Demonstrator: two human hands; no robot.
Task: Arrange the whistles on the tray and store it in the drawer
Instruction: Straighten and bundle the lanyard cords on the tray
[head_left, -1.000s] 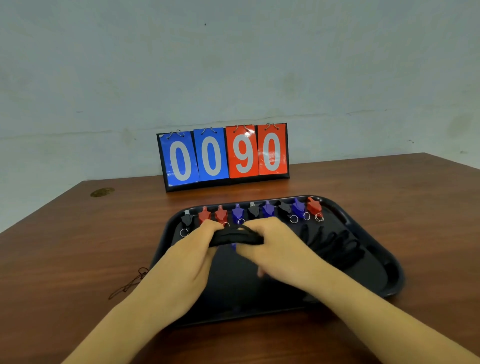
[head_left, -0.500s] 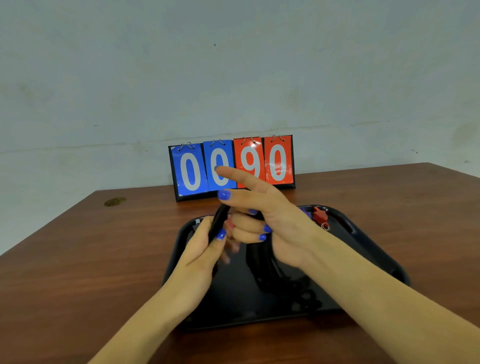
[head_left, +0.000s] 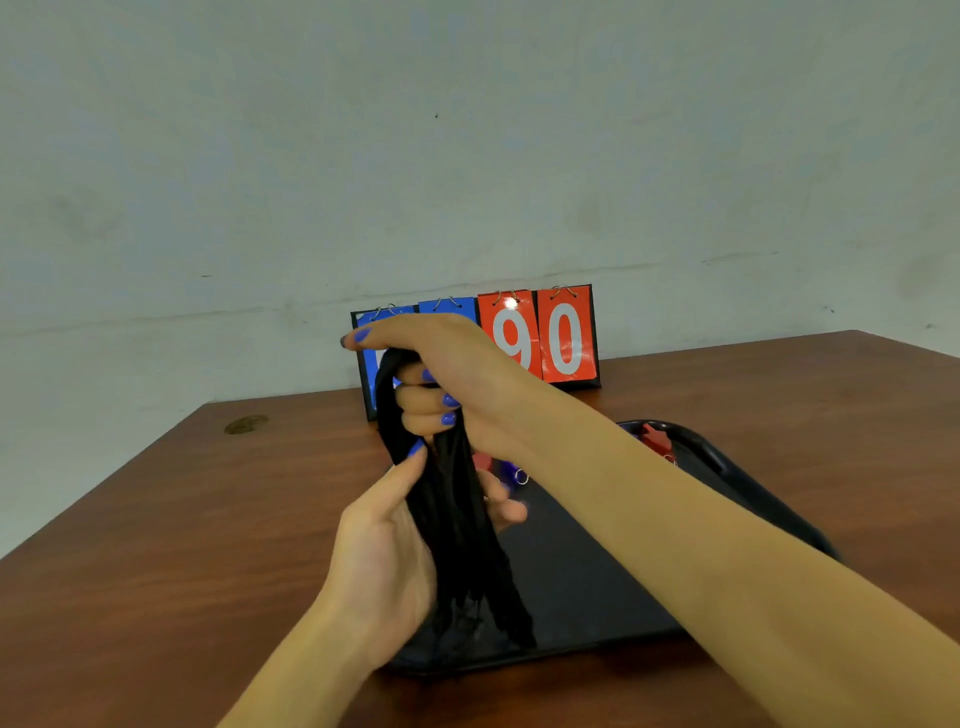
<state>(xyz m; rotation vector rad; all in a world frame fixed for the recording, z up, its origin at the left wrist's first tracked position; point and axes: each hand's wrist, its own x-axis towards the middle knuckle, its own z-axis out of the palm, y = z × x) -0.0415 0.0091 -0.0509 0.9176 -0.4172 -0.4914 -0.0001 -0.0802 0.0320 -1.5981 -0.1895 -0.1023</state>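
A bundle of black lanyard cords (head_left: 457, 530) hangs above the black tray (head_left: 748, 483). My right hand (head_left: 441, 379) is raised in front of the scoreboard and grips the top of the bundle with curled fingers. Lower down, my left hand (head_left: 395, 551) cups the hanging cords, thumb on one side and fingers on the other. Most of the whistle row at the tray's far edge is hidden behind my arms; a red whistle (head_left: 655, 439) at the right end and a blue whistle (head_left: 506, 470) with its ring show.
A flip scoreboard (head_left: 540, 338) with blue and red number cards stands at the back of the brown wooden table (head_left: 182, 519), against the pale wall. A small dark spot (head_left: 245, 424) marks the table's far left.
My right hand has risen from tray level to in front of the scoreboard, pulling the black cords up. My left hand slid down and now cups the hanging bundle. The camera tilted upward.
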